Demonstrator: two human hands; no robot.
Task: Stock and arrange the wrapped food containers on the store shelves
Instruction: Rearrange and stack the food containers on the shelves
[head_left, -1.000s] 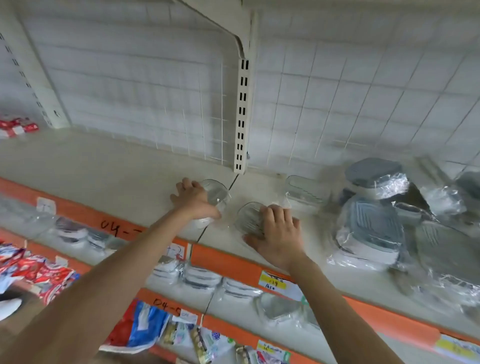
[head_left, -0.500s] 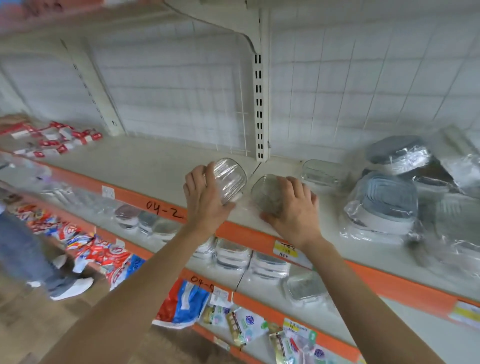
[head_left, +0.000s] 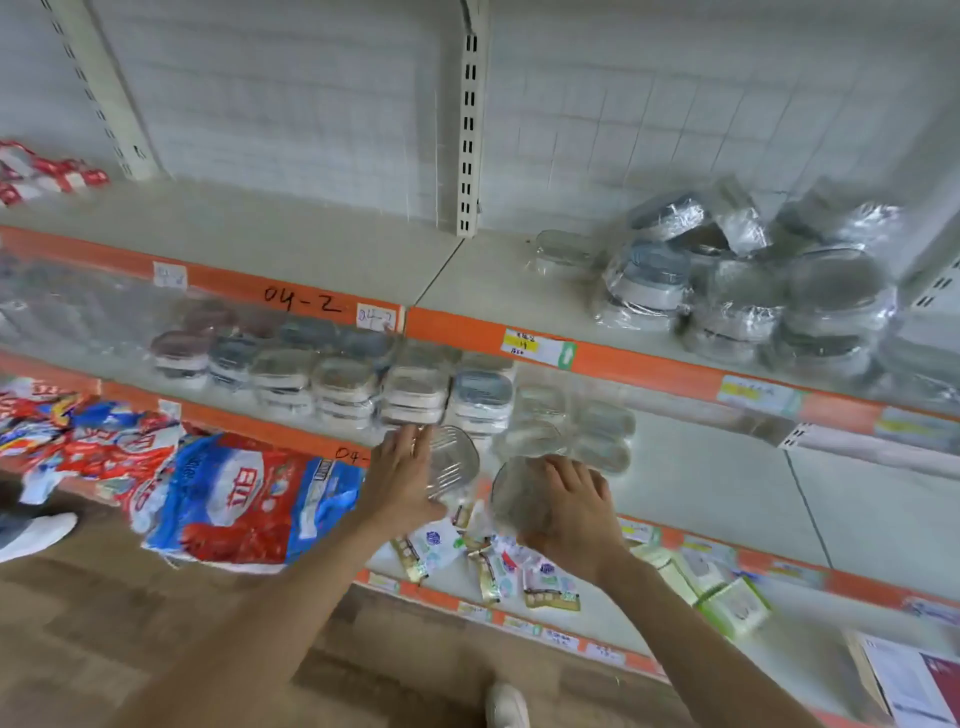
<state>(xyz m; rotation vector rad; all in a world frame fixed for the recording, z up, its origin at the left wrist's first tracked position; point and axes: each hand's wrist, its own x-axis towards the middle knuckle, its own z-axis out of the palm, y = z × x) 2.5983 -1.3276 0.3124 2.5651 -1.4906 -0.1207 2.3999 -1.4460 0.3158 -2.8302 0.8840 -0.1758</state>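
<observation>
Two clear tubs are up in the air, one per hand, level with the middle shelf (head_left: 727, 499) and in front of its near edge. The left tub (head_left: 451, 463) sits against the left hand (head_left: 397, 480), whose fingers run up its side fairly straight with the thumb tucked behind; it reads as a hold, though motion blur smears the exact finger lie. The right tub (head_left: 511, 496) is cupped from the right by the right hand (head_left: 574, 512), fingers curled over its rim.

Handling looks easy on weight: thin, see-through plastic, apparently empty, so light enough for a one-hand carry. The walls seem stiff but likely flex under a hard squeeze, and the glossy film wrap could be slick. My read is that the safest grip spans the rim or opposite sides, not the loose film, and that a drop could crack one.

Both forearms reach forward and slightly down from the near side, wrists nearly straight, hands close together but not touching. Just beyond them, the middle shelf carries a row of wrapped containers (head_left: 415, 389) at left and a few clear ones (head_left: 571, 431) just beside the hands; bare shelf lies farther right. On the top shelf (head_left: 311, 249), a heap of wrapped tubs (head_left: 737, 280) sits far right.
</observation>
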